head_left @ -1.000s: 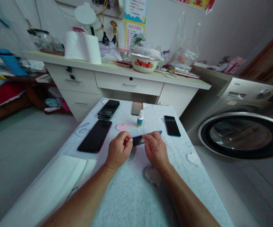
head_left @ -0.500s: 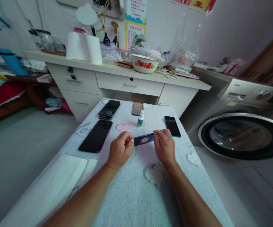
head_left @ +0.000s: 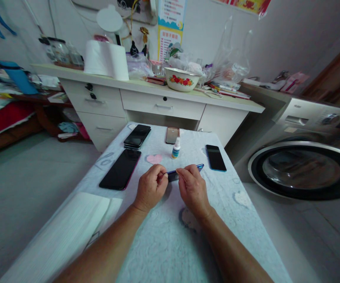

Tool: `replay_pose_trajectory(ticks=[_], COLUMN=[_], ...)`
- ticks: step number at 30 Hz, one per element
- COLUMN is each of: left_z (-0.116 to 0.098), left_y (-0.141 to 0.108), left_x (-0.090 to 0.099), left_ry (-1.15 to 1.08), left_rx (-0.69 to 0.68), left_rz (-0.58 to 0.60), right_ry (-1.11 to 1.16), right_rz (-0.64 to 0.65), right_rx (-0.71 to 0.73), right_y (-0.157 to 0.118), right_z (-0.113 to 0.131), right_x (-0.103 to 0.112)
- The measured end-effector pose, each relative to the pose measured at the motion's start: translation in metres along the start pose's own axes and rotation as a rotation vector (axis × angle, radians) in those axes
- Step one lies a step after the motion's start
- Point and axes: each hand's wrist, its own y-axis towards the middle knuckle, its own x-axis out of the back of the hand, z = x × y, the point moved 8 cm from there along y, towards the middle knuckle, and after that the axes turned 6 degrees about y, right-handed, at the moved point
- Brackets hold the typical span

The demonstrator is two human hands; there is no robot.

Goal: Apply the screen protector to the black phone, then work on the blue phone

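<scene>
A thin blue phone [head_left: 173, 176] is held up in front of me above the table, tilted so that it shows mostly edge-on. My left hand [head_left: 152, 184] pinches its left end between thumb and fingers. My right hand [head_left: 193, 188] is closed at about the phone's middle, its fingertips pressed together against the edge; the right end of the phone sticks out behind it. Whether something small sits in the right fingertips is hidden. Just beyond the hands stands a small white spray bottle [head_left: 175, 149] with a blue-and-yellow label.
On the cloth-covered table [head_left: 158, 243] lie a large black phone [head_left: 120, 169], a stack of phones [head_left: 137, 135], a brownish phone [head_left: 172, 135] and a blue-edged phone [head_left: 216, 158]. Folded white cloth [head_left: 60, 232] covers the left front. A desk [head_left: 158, 105] and washing machine [head_left: 302, 153] stand beyond.
My right hand has slid left from the phone's right end to about its middle, uncovering that end. The phone has tilted more edge-on. My left hand keeps its pinch.
</scene>
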Motion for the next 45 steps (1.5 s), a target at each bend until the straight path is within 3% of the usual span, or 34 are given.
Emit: replay_pose_trajectory(ticks=[16,26,38,45], left_z=[0.001,0.0,0.0,0.002], left_y=[0.0,0.0,-0.001,0.0], left_x=[0.0,0.0,0.0,-0.001], left_ry=[-0.02,-0.038,-0.04,-0.041], left_rx=[-0.015,-0.016,-0.025,-0.016], left_rz=[-0.006,0.005,0.003,0.003], right_ry=[-0.113,-0.086,-0.078,-0.049], right_rz=[-0.116,-0.031,0.088,0.149], right_rx=[-0.087,-0.017,0.006,-0.013], right_y=[0.004,0.003,0.009,0.014], right_z=[-0.021,-0.004,0.01,0.024], right_x=[0.02,0.002,-0.005,-0.021])
